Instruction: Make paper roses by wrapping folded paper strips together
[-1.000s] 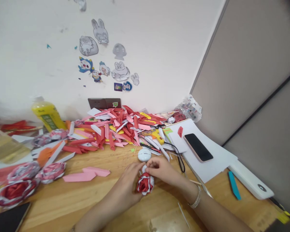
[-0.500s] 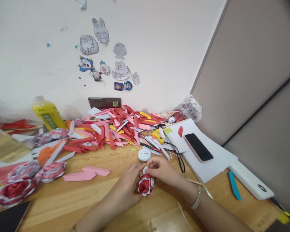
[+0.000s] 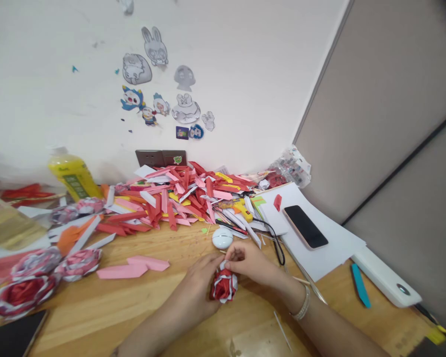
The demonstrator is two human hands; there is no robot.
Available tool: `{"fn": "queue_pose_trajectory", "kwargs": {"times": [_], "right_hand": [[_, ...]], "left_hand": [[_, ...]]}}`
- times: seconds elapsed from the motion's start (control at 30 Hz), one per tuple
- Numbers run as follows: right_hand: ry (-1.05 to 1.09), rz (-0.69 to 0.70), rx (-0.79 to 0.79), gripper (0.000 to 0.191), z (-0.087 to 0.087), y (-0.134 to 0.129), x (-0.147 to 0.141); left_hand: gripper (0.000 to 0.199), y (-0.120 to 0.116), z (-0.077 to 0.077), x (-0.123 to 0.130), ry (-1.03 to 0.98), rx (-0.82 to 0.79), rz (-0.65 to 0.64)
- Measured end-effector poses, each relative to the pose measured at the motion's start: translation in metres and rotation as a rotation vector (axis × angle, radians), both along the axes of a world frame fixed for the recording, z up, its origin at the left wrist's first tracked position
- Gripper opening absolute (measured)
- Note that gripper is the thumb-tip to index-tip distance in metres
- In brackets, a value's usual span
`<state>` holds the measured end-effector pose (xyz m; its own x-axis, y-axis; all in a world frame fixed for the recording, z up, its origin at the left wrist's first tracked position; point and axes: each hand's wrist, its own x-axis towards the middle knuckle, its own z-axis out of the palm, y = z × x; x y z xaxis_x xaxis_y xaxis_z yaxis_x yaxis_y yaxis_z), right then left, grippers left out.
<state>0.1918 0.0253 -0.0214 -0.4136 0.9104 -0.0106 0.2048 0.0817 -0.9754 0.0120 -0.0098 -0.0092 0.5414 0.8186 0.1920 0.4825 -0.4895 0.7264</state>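
Your left hand [image 3: 200, 282] is curling around the side of a red-and-white paper rose [image 3: 224, 286], its fingers partly closed on it. Your right hand [image 3: 247, 260] is pinching the white paper at the rose's top, thumb and forefinger nearly together. The rose is sitting between your hands, above the wooden table [image 3: 193, 332]. Just beyond your fingers, a white rounded case [image 3: 222, 238] is resting on the wood. To the left, two pink folded strips [image 3: 134, 267] are lying flat, and farther left, finished paper roses [image 3: 29, 295] are clustering. Behind, a heap of folded paper pieces [image 3: 178, 198] is spreading along the wall, with a yellow glue gun [image 3: 241, 209] lying at its right end. On the right, a phone [image 3: 305, 226] is resting on white sheets [image 3: 319, 260].
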Motion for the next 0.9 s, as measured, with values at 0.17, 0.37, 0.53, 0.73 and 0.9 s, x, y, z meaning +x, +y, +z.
{"fn": "queue_pose_trajectory", "kwargs": {"times": [0.17,0.37,0.53,0.73,0.9], "right_hand": [[-0.093,0.005,0.070,0.005,0.0034,-0.0011,0.0013],[-0.164,-0.023,0.150,0.008,0.0082,-0.0052,-0.0012],[-0.177,0.016,0.171,0.009,0.0104,-0.0044,0.0005],[-0.183,0.047,0.178,0.008,0.0066,-0.0014,0.0028],[-0.215,0.021,0.208,0.012,0.0047,-0.0030,-0.0003]], "left_hand": [[0.047,-0.0020,0.0036,0.0013,0.048,-0.018,0.024],[0.043,-0.0038,0.0069,0.0018,0.076,-0.002,0.024],[0.043,-0.0031,0.0068,0.0003,0.100,0.024,0.035],[0.040,-0.0002,0.0041,0.0001,0.091,0.046,0.054],[0.038,-0.0018,0.0055,0.0017,0.091,0.042,0.054]]}}
